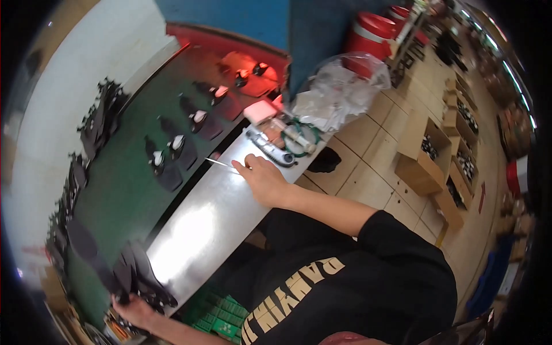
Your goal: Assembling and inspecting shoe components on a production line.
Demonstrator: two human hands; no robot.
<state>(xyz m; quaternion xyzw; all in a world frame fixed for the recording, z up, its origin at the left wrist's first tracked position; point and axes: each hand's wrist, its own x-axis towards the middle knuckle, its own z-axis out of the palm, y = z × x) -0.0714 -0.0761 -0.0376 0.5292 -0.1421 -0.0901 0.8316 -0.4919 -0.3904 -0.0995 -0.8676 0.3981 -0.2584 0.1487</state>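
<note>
At the lower left, my left hand (133, 310) is closed on the end of a long dark shoe sole (91, 250), which slants up over the green belt. Beside it, a bunch of dark shoe pieces (141, 273) lies on the end of the steel table, partly overlapping. My right hand (263, 179), above the steel tabletop (190, 221), pinches a thin pale metal rod-like tool (221, 165) pointing left toward the belt. Its exact kind is not clear. Along the green belt (109, 195) sit several dark soles with straps (172, 146) and whitish pieces on them.
Past my right hand lie a grey tool (270, 150), a pink box (260, 112) and a green cord (310, 135). A red-lit opening (253, 72) stands at the belt's far end. Dark shoe pieces (103, 118) line the belt's far side. Open cartons (425, 146) stand on the tiled floor.
</note>
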